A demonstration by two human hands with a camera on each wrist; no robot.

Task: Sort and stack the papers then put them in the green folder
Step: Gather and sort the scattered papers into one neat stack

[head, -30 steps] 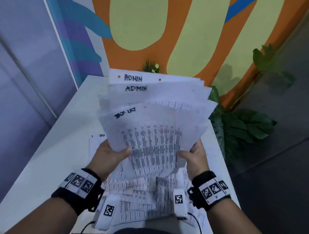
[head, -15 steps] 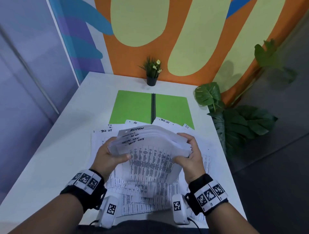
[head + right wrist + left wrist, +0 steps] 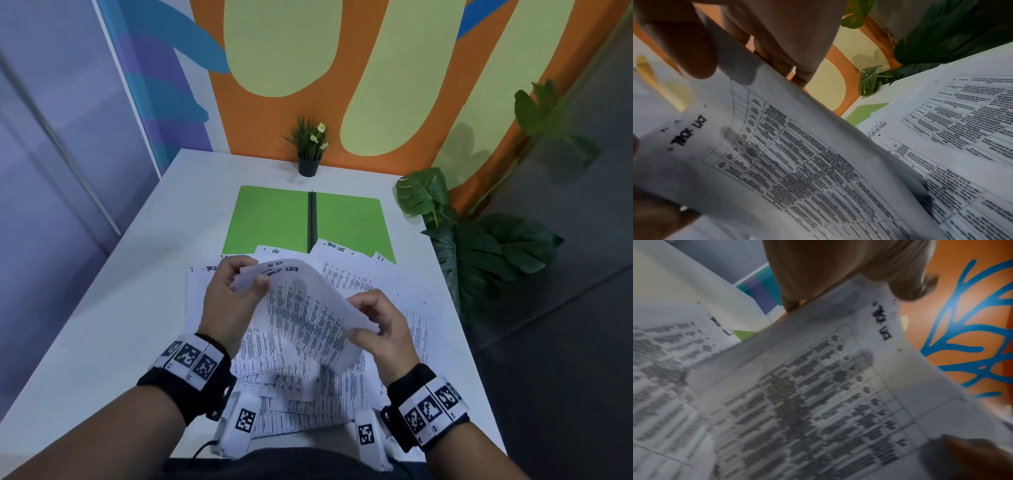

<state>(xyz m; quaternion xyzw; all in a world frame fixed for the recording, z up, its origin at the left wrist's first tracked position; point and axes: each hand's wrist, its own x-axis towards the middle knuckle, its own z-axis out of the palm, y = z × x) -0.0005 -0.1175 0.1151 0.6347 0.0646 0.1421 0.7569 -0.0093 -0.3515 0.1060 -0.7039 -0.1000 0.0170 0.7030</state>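
Currently the open green card folder (image 3: 274, 219) lies flat just beyond the loose printed sheets (image 3: 387, 308) on the white table (image 3: 102, 325). Nearer than the folder, the bowed sheaf of printed papers (image 3: 308, 308) is pinched by the left hand (image 3: 229, 301) at its far corner and the right hand (image 3: 383, 329) at its right edge, long axis slanting toward the folder.

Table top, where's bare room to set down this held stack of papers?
Bare table lies left of the loose papers, and a strip between the green folder and the small potted plant. The folder's open halves are mostly bare. The middle near both hands is crowded with sheets.
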